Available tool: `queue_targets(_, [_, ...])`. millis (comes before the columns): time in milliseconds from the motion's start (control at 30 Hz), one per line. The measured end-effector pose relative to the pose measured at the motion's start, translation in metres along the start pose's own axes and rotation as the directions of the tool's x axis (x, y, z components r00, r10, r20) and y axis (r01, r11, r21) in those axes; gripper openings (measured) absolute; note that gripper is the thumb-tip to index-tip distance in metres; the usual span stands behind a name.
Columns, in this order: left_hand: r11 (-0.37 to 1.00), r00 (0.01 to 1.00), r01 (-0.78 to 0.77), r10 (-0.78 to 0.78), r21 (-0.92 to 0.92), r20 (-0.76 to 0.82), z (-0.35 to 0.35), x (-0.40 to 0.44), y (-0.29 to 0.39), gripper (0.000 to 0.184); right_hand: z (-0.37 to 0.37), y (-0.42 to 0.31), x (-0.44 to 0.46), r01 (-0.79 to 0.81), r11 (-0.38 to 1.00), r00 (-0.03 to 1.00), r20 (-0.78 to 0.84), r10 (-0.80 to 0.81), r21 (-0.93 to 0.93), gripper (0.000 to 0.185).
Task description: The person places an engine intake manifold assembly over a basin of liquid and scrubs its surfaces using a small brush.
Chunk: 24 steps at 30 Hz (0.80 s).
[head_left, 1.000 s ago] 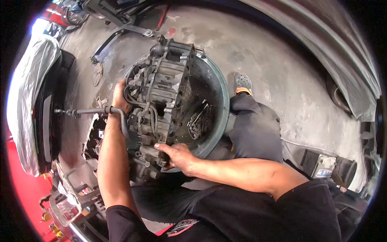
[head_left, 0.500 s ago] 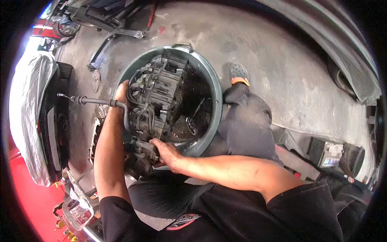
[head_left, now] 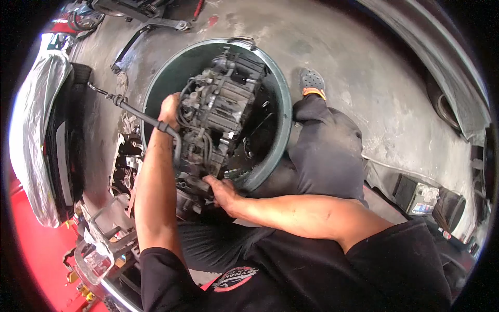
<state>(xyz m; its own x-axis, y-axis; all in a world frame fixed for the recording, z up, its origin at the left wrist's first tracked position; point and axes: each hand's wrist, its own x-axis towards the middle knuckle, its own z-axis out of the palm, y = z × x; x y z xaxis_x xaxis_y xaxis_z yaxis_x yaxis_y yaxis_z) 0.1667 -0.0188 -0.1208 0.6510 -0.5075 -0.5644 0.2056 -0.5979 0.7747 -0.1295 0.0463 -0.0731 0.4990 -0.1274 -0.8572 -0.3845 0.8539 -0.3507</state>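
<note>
Machinery, grimy and grey, is lying aslant across the opening of the round green tub, its near end jutting past the rim toward the person; whether it is touching the tub's bottom, I cannot tell. At the tub's left side, the left hand is clamping its fingers on the machinery's flank, the fingertips staying out of view. At the tub's near rim, the right hand is gripping the near end, thumb lying on top. A bent pipe is crossing over the left hand's wrist and reaching out left of the tub. Right of the tub, a grey clog is standing on the floor.
</note>
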Motion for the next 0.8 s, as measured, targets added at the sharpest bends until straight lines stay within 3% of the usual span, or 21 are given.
queue_targets(67, [0.942,0.99,0.116,-0.135,-0.314,-0.038,0.013,-0.015,0.003,0.025,-0.009,0.003,-0.01,-0.01,1.0,0.999,-0.052,0.009,-0.02,0.05])
queue_targets(100, [0.964,0.994,0.098,-0.107,-0.248,-0.024,0.014,-0.023,0.01,0.025,-0.011,0.008,-0.001,-0.021,1.0,0.999,0.028,0.021,-0.007,0.05])
queue_targets(200, [0.944,0.997,0.061,-0.074,-0.325,-0.027,0.025,-0.045,0.021,0.025,-0.016,0.015,0.017,-0.06,0.997,0.994,0.091,0.063,-0.041,0.045])
queue_targets(233, [0.937,0.998,0.051,-0.064,-0.346,-0.027,0.025,-0.048,0.02,0.026,-0.015,0.021,0.025,-0.071,0.997,0.991,0.115,0.067,0.025,0.042])
queue_targets(333, [0.949,0.988,0.05,-0.093,-0.312,-0.124,0.033,-0.054,0.017,0.027,-0.03,0.025,0.031,-0.104,0.995,0.984,0.146,0.104,-0.006,0.041])
queue_targets(400, [0.911,0.978,0.148,-0.192,-0.385,-0.08,0.036,-0.06,0.024,0.025,-0.033,0.029,0.033,-0.116,0.991,0.974,0.205,0.099,0.073,0.041])
queue_targets(500, [0.902,0.984,0.111,-0.159,-0.418,-0.081,0.041,-0.07,0.033,0.024,-0.038,0.018,0.029,-0.117,0.99,0.959,0.268,0.093,0.075,0.037])
queue_targets(633, [0.903,0.988,0.111,-0.145,-0.416,-0.051,0.033,-0.062,0.019,0.024,-0.039,0.02,0.023,-0.129,0.987,0.972,0.208,0.106,0.1,0.038])
queue_targets(733, [0.887,0.997,0.008,-0.043,-0.463,-0.065,0.034,-0.06,0.012,0.027,-0.041,0.006,0.004,-0.135,0.987,0.981,0.154,0.12,0.087,0.042])
queue_targets(800, [0.894,0.983,0.105,-0.159,-0.435,-0.09,0.033,-0.054,0.003,0.03,-0.054,0.001,0.005,-0.162,0.986,0.98,0.124,0.158,0.025,0.04])
